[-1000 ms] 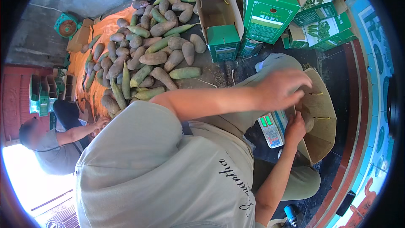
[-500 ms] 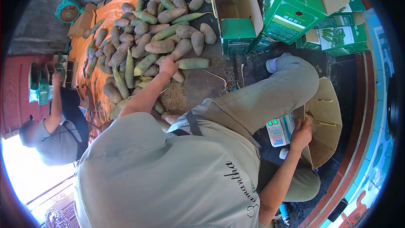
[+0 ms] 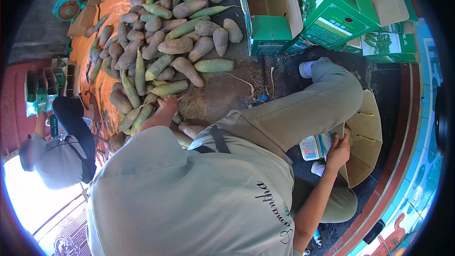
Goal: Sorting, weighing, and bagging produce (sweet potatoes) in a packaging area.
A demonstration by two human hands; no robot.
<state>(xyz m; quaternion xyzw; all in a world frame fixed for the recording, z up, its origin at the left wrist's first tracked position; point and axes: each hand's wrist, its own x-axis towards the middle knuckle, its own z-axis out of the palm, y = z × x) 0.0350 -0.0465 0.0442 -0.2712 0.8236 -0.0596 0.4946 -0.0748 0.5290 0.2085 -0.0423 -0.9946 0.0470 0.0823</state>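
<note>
Reaching from the head view, your left hand (image 3: 168, 105) touches the near edge of the gourd pile (image 3: 161, 47) on the floor, grip not yet closed on any gourd. Your right hand (image 3: 337, 151) clamps the flap of the brown carton (image 3: 365, 142) by the small scale (image 3: 310, 147). Picking looks underway; next, choose one gourd and grasp it firmly.

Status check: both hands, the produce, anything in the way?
Left hand down on the gourd pile. Right hand gripping the brown carton flap. Own knee between them.
</note>
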